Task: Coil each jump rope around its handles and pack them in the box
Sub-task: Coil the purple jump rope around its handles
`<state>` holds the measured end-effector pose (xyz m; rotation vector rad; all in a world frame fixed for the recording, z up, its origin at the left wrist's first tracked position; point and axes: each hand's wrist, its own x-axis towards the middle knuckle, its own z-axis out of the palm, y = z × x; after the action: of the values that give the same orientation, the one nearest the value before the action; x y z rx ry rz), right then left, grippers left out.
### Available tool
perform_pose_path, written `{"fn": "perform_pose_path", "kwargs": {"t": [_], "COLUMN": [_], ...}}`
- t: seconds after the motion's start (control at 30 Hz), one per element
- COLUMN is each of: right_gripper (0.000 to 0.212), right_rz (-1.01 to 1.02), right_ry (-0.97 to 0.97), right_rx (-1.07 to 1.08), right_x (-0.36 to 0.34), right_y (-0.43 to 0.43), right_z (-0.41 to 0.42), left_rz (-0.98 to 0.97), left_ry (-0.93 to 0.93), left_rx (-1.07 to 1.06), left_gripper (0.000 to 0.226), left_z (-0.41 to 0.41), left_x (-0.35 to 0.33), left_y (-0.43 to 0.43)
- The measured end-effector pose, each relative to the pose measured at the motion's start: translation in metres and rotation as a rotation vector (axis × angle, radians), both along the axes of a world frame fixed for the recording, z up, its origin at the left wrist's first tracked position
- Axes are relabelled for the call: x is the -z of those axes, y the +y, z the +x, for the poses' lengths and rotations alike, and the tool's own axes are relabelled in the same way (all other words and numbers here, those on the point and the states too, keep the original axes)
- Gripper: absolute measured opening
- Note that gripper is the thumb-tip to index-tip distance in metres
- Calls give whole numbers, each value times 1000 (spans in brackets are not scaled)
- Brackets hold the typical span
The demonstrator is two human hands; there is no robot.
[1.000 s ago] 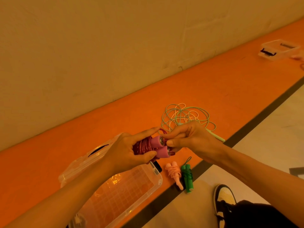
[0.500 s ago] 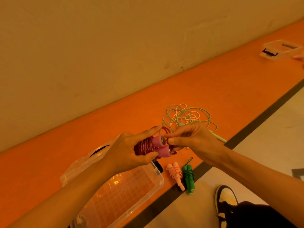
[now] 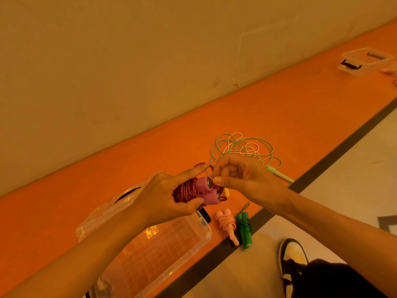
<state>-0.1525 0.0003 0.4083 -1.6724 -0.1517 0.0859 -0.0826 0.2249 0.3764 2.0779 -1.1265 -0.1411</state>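
My left hand point(image 3: 165, 196) grips a pink-handled jump rope point(image 3: 205, 190) whose red cord is wound around the two handles. My right hand point(image 3: 238, 177) pinches the loose red cord end right at the handle caps. Below them the clear plastic box point(image 3: 171, 246) lies open on the orange floor strip. A coiled light-pink rope point(image 3: 227, 224) and a coiled green rope point(image 3: 244, 230) lie side by side to the right of the box. A loose mint-green rope point(image 3: 242, 147) sits tangled behind my right hand, its pale handle point(image 3: 279, 174) sticking out to the right.
The wall runs close behind the orange strip. A second clear box point(image 3: 363, 61) sits far right on the strip, with another person's hand at the frame edge beside it. My black-and-white shoe point(image 3: 292, 259) rests on the pale floor beyond the dark border line.
My right hand has shifted slightly up and closed its fingertips tighter on the red cord end at the handle caps. My left hand keeps its grip on the wound bundle.
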Motion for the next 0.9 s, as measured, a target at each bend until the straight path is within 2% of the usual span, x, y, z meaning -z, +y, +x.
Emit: {"fn": "perform_pose_path", "kwargs": {"t": [0.3,0.43,0.53,0.8,0.9], "right_gripper": [30,38,35,22,16], "right_rz": [-139,-16,33,49,-24], "right_ry": [-1,91,127,56,11], "right_rx": [-44,-11,-29,-33,1], "right_x": [1,1,1,6,11], "right_y": [-2,-3,-4,-7,-7], "right_z": [-9,-7,-8,-6,-3], "left_rz": [52,39,27,22,36], "left_ry": [-1,-9,3,40,71], "left_rx": [1,-25,-38,-51,-59], "left_gripper": [72,71,70,69,71], "left_z": [1,4,7,7,9], "left_x": [3,2,-1,0,2], "left_y": [3,3,4,2,2]}}
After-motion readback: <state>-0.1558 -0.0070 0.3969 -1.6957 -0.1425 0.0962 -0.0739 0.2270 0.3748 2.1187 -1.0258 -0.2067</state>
